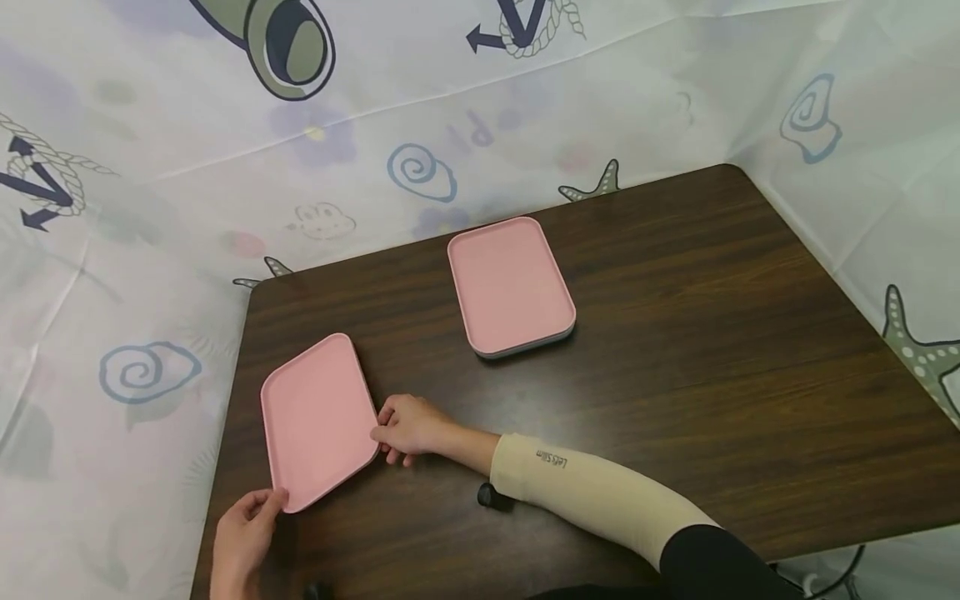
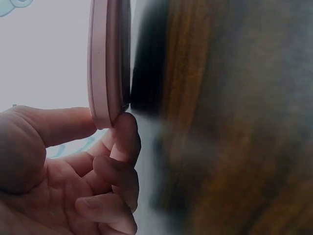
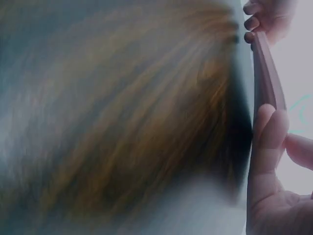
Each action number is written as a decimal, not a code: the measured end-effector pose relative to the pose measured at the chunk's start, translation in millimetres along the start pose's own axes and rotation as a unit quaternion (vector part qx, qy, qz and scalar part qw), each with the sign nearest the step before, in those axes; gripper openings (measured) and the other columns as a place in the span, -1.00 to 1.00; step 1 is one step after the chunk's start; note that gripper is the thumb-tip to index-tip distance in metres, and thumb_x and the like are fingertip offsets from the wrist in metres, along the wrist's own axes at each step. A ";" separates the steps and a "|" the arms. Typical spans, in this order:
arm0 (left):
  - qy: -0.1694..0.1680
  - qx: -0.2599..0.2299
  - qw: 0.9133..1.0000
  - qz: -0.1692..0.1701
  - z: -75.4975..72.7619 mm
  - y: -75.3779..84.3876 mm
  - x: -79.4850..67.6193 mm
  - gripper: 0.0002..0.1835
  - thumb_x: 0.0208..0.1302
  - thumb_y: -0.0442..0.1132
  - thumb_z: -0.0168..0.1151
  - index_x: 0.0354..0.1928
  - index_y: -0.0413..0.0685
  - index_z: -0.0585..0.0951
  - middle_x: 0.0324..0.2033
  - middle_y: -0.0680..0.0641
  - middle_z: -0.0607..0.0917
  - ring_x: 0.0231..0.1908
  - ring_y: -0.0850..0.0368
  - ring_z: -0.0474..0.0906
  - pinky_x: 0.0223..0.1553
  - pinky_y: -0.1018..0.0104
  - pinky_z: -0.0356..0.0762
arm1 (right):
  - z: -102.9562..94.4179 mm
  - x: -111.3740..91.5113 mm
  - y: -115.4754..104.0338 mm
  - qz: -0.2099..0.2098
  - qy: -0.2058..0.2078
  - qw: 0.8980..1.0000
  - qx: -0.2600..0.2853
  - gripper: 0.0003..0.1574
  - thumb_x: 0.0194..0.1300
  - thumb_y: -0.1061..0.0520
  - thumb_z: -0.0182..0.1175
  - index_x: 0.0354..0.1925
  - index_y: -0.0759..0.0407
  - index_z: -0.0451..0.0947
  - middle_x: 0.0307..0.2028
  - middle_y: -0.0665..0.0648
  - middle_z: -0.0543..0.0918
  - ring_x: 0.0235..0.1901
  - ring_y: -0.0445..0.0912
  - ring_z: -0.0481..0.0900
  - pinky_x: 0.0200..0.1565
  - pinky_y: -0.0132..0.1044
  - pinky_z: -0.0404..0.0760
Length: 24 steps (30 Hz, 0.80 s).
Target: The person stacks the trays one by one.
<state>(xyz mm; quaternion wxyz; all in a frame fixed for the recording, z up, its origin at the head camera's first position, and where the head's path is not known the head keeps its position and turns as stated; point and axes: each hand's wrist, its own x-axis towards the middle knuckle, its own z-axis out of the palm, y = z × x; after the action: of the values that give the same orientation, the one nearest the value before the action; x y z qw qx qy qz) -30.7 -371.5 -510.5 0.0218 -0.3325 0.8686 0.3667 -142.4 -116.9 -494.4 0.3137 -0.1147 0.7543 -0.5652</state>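
A shallow pink tray (image 1: pixel 322 421) with rounded corners and a raised rim is at the left of the table. My left hand (image 1: pixel 243 542) pinches its near left corner, thumb on the rim and fingers beneath, as the left wrist view shows. At the right edge, near the front right corner, my right hand (image 1: pixel 412 429) grips the tray between thumb and fingers. Seen edge-on in the left wrist view, the tray wall (image 2: pixel 105 63) stands close over the dark tabletop. Nothing lies in the tray.
Farther back on the wood-grain table (image 1: pixel 675 358) sits another pink tray (image 1: pixel 513 292), with a grey layer showing under its near edge. A patterned cloth (image 1: pixel 337 142) hangs along the back and sides. A small black knob (image 1: pixel 491 497) shows beside the right forearm.
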 end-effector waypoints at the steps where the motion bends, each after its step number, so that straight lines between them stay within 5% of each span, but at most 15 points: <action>1: -0.004 0.001 1.000 0.003 -0.2 -0.9 -0.8 -0.53 0.38 -0.04 0.17 0.03 -0.38 0.55 -0.46 0.03 0.56 -0.40 0.16 0.39 -0.39 0.30 0.34 | 1.0 -1.2 -0.9 -0.001 0.002 1.000 -0.007 -0.87 0.34 0.16 0.26 -0.25 0.14 0.48 -0.52 0.05 0.67 -0.62 -0.15 0.66 -0.65 -0.31 0.58; 10: -0.064 -0.028 0.997 0.016 0.1 -5.4 -10.2 -0.53 0.45 -0.20 0.08 0.25 -0.41 0.42 -0.40 0.08 0.61 -0.39 0.24 0.43 -0.37 0.37 0.41 | -1.0 -12.5 -1.0 -0.035 0.005 0.999 -0.022 -0.87 0.28 0.21 0.28 -0.32 0.13 0.47 -0.56 0.04 0.67 -0.65 -0.16 0.64 -0.55 -0.17 0.64; 17: -0.021 -0.051 0.998 0.041 11.6 5.3 -20.9 -0.62 0.42 -0.23 0.14 0.16 -0.35 0.52 -0.38 0.05 0.67 -0.39 0.26 0.47 -0.37 0.41 0.39 | -13.7 -26.1 11.4 -0.049 0.008 0.999 -0.004 -0.86 0.25 0.26 0.28 -0.31 0.17 0.46 -0.57 0.05 0.67 -0.61 -0.03 0.67 -0.57 -0.14 0.63; 24: 0.040 -0.074 0.987 0.137 30.5 30.7 -26.7 -0.74 0.37 -0.33 0.19 0.01 -0.32 0.62 -0.42 -0.14 0.64 -0.48 0.23 0.39 -0.47 0.40 0.29 | -37.9 -47.2 27.3 -0.063 0.023 0.997 -0.025 -0.84 0.22 0.23 0.29 -0.30 0.16 0.46 -0.53 0.08 0.68 -0.65 -0.01 0.64 -0.66 -0.30 0.54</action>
<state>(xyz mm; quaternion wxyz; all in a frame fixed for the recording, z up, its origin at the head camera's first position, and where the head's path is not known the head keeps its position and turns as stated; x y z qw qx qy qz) -34.4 -321.0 -506.1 -0.0881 -0.2257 0.8766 0.4159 -123.6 -53.3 -497.3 0.2574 -0.1566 0.7665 -0.5672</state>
